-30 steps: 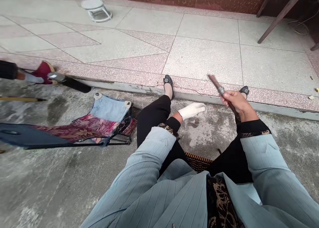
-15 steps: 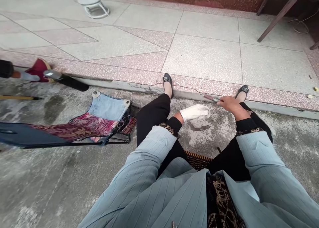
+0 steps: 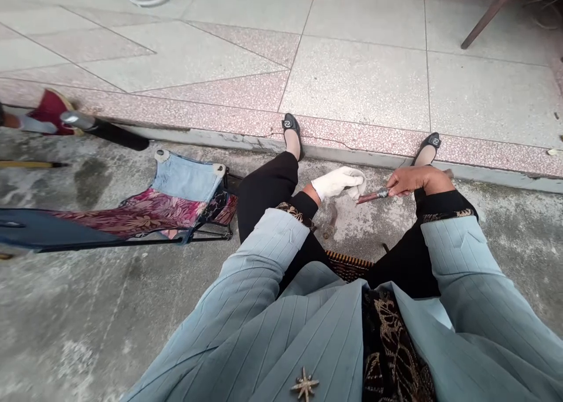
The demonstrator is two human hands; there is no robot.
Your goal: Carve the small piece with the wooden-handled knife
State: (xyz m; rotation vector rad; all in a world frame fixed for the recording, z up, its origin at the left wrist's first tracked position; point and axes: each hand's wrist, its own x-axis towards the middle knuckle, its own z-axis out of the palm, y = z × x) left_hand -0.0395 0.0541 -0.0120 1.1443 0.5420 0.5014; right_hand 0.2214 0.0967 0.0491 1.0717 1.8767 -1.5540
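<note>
My left hand (image 3: pixel 336 183) wears a white knitted glove, its fingers closed around something pale that I cannot make out. My right hand (image 3: pixel 407 180) is bare and grips a brown stick-like tool (image 3: pixel 366 198) with silvery wire wound round it near my fingers. The tool's brown end points left, close beside the glove; whether they touch I cannot tell. Below the glove, on the concrete between my knees, lies a thin brownish object (image 3: pixel 332 220), too blurred to name.
To my left stands a low folding chair (image 3: pixel 189 182) with blue and floral fabric. Beyond it are a black cylinder with a silvery end (image 3: pixel 118 137), a yellow stick (image 3: pixel 30 164) and another person's red shoe (image 3: pixel 51 110). A raised tiled step (image 3: pixel 360 126) runs ahead, under my feet.
My right hand has turned, and the tool's brown end now points down and left toward the glove. The gloved hand's fingers have curled. The whole view has shifted slightly.
</note>
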